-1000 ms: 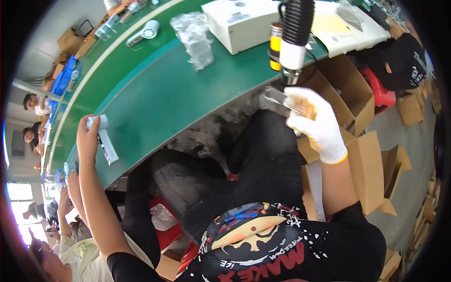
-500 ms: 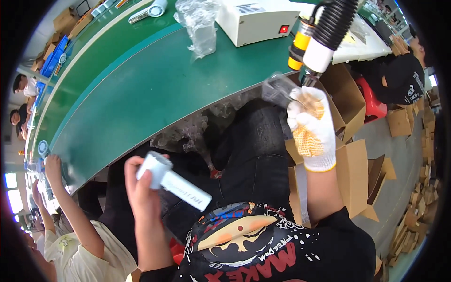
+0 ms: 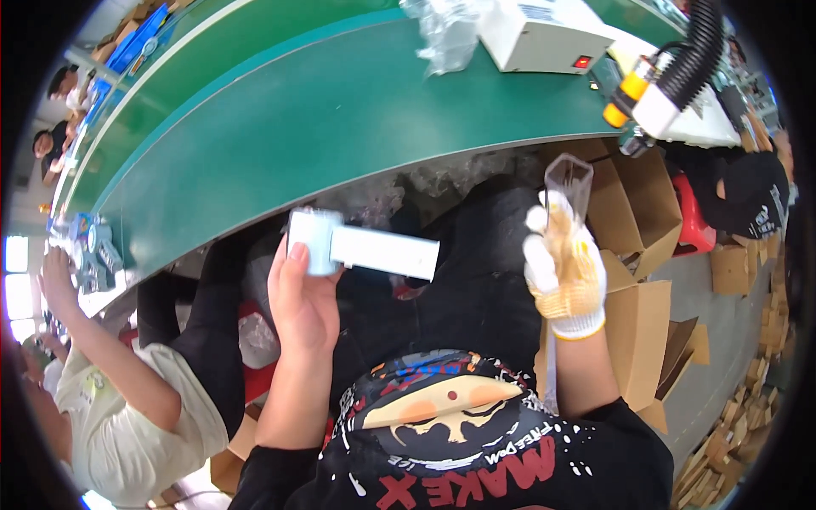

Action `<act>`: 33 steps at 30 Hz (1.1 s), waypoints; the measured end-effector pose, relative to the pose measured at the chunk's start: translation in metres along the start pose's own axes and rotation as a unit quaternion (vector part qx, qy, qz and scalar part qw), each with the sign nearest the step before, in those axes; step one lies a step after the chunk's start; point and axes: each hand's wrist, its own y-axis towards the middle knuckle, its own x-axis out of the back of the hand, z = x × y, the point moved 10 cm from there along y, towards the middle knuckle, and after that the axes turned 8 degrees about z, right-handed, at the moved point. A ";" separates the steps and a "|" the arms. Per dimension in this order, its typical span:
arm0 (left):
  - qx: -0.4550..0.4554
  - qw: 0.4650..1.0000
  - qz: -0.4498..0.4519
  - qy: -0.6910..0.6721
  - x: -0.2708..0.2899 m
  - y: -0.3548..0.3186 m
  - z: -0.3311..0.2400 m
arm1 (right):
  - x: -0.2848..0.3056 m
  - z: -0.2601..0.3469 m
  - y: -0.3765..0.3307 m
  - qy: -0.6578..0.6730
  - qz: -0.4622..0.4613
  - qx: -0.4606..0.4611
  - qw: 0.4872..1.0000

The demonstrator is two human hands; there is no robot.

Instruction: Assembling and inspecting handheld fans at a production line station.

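My bare left hand (image 3: pixel 304 297) is closed round the round head of a light blue handheld fan (image 3: pixel 382 252), thumb on its side. The fan's flat, pale handle points right, over my lap. On my right hand (image 3: pixel 568 272) is a white knit glove with a yellow-orange coated palm. Its fingers and thumb grip the lower end of a clear plastic sleeve (image 3: pixel 569 180), which stands upright and open at the top. The sleeve and the fan are well apart. Above and right of the glove hangs a black corrugated hose (image 3: pixel 699 59) with a white and metal nozzle.
A green worktable (image 3: pixel 280 144) curves across the front. On it stand a white box-shaped device (image 3: pixel 544 38) with a red switch and a crumpled plastic bag (image 3: pixel 446 34). Open cardboard boxes (image 3: pixel 633 195) are at my right. A co-worker (image 3: pixel 136 399) sits at my left near more fans (image 3: pixel 100 255).
The fan has moved right and up, its handle turning nearer level. My gloved hand has swung away from the nozzle, and the clear sleeve now points upward. The view has shifted too.
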 end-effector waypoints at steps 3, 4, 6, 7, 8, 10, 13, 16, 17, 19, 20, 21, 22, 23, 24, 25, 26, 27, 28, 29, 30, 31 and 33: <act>-0.056 0.998 -0.013 0.014 0.004 -0.001 -0.019 | -0.014 0.005 -0.010 -0.216 0.031 -0.053 0.975; -0.075 0.997 -0.002 0.022 0.002 -0.002 -0.026 | -0.022 0.004 -0.010 -0.322 0.048 -0.069 0.943; -0.092 0.995 0.011 0.029 -0.002 -0.004 -0.033 | -0.038 -0.001 -0.008 -0.362 0.042 -0.077 0.928; -0.102 0.994 0.005 0.035 -0.001 -0.007 -0.037 | -0.045 -0.004 -0.007 -0.405 0.032 -0.081 0.910; -0.109 0.993 0.000 0.041 -0.001 -0.010 -0.038 | -0.048 -0.006 -0.009 -0.447 0.021 -0.084 0.890; -0.113 0.992 -0.007 0.048 -0.001 -0.014 -0.037 | -0.053 -0.013 -0.008 -0.440 0.021 -0.092 0.893; -0.097 0.995 0.009 0.024 -0.004 -0.018 -0.029 | -0.054 -0.021 -0.005 -0.426 0.022 -0.105 0.898; -0.075 0.996 0.008 0.037 -0.015 -0.021 -0.022 | -0.054 -0.033 -0.007 -0.424 0.052 -0.142 0.893; -0.066 0.997 0.010 0.041 -0.018 -0.022 -0.021 | -0.052 -0.035 -0.006 -0.423 0.048 -0.146 0.893; -0.054 0.996 0.016 0.073 -0.020 -0.025 -0.022 | -0.059 -0.030 0.000 -0.391 0.067 -0.090 0.914; -0.048 0.994 0.029 0.099 -0.023 -0.024 -0.020 | -0.063 -0.022 0.002 -0.382 0.074 -0.058 0.919; -0.043 0.990 0.042 0.124 -0.025 -0.023 -0.017 | -0.060 -0.019 0.002 -0.393 0.067 -0.058 0.915; -0.039 0.992 0.046 0.112 -0.023 -0.024 -0.015 | -0.064 -0.019 0.001 -0.377 0.096 -0.047 0.920; -0.046 0.987 0.070 0.136 -0.022 -0.026 -0.017 | -0.068 -0.019 0.003 -0.359 0.129 -0.036 0.924; -0.055 0.981 0.092 0.161 -0.022 -0.029 -0.018 | -0.072 -0.018 0.004 -0.340 0.163 -0.025 0.926; -0.064 0.974 0.114 0.187 -0.025 -0.031 -0.018 | -0.073 -0.016 0.004 -0.348 0.161 -0.024 0.923; -0.064 0.975 0.117 0.180 -0.028 -0.031 -0.015 | -0.074 -0.014 0.004 -0.352 0.155 -0.016 0.923; -0.094 0.971 0.131 0.175 -0.035 -0.032 -0.018 | -0.075 -0.011 0.004 -0.355 0.150 -0.009 0.923; -0.123 0.966 0.142 0.175 -0.038 -0.035 -0.024 | -0.076 -0.011 0.002 -0.352 0.145 -0.002 0.925; -0.152 0.961 0.153 0.176 -0.041 -0.038 -0.029 | -0.076 -0.011 0.001 -0.353 0.145 -0.003 0.924; -0.153 0.961 0.151 0.176 -0.038 -0.037 -0.028 | -0.076 -0.008 0.000 -0.354 0.144 0.007 0.924; -0.208 0.927 0.176 0.258 -0.041 -0.038 -0.032 | -0.077 -0.006 0.000 -0.354 0.142 0.017 0.924; -0.307 0.828 0.216 0.417 -0.052 -0.045 -0.037 | -0.079 -0.004 -0.001 -0.351 0.144 0.023 0.925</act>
